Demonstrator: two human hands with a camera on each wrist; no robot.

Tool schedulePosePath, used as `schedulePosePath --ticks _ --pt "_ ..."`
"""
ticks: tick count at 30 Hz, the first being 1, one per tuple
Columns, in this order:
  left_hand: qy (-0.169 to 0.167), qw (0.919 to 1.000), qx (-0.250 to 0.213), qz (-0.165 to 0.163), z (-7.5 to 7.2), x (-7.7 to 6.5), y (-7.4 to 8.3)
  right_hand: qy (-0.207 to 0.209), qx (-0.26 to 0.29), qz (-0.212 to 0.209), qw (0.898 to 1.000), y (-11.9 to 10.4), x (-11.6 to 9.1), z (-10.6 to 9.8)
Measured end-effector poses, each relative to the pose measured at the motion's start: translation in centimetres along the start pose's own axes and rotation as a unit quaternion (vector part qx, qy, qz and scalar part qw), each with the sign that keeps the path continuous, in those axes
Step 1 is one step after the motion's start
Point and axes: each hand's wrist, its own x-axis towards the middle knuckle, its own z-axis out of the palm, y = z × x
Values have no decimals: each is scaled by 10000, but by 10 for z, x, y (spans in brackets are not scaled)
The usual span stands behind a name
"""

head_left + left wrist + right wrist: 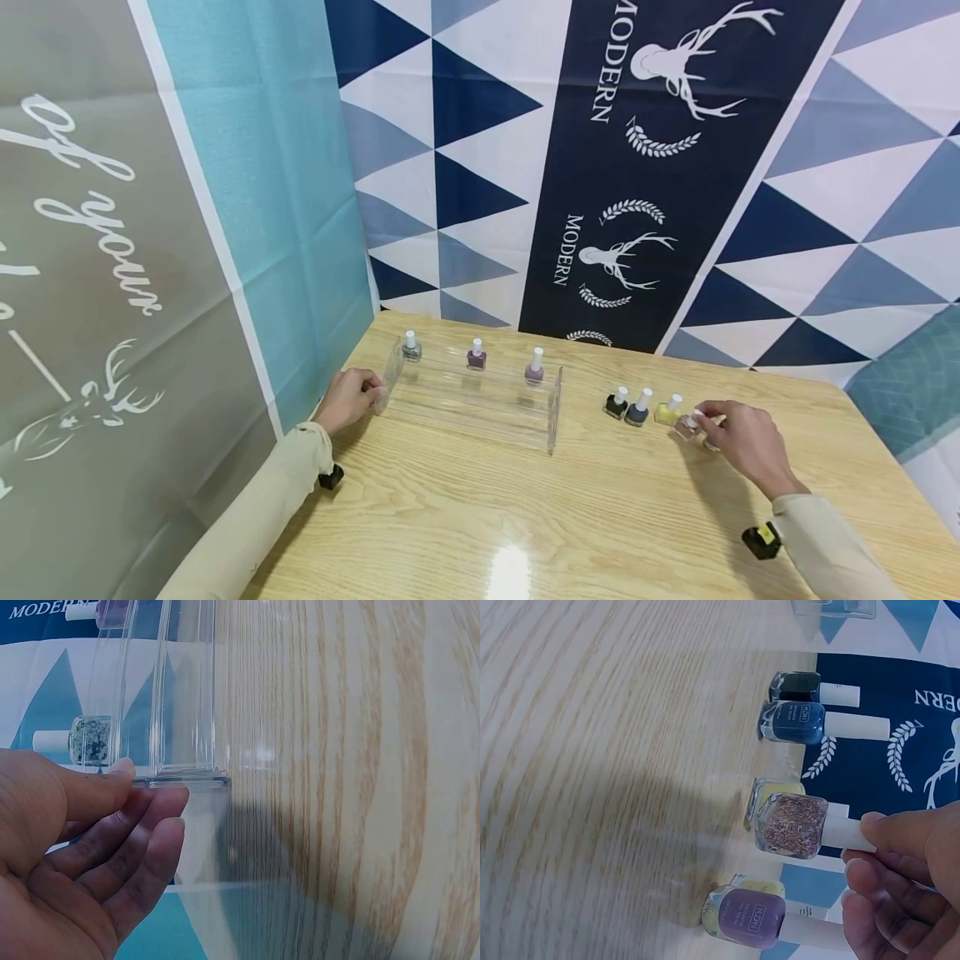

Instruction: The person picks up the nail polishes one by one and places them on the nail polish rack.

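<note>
My left hand [348, 402] pinches the left side panel of a clear acrylic tiered rack [553, 417] between thumb and fingers. On the rack's back tier stand a speckled glitter nail polish [412, 352], a dark purple one [476, 359] and a mauve one [534, 372]. My right hand [750, 442] pinches the white cap of a pinkish-brown glitter nail polish [791, 825]. In the right wrist view, this bottle overlaps a yellow nail polish [772, 791] behind it. A purple nail polish [750, 919] stands close below the fingers, with another yellowish bottle partly hidden behind it.
Left of the yellow bottle, a black nail polish [615, 406] and a dark blue one [637, 412] stand close together. All rest on a wood-grain table [450, 517]. Patterned cloth [480, 150] hangs behind the table, and a grey and teal cloth [187, 250] hangs at the left.
</note>
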Motion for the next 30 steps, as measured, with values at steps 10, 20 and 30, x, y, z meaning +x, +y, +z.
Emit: schedulePosePath --ticks 10,20,30 --pt "-8 10000 -23 12 1 -1 -1 -82 66 52 9999 -9 2 -3" --pt "22 10000 -30 0 0 0 -1 -43 59 -124 9999 -19 5 -6" --pt "-2 9999 -83 -55 0 0 -1 -70 93 -143 9998 -28 7 -10"
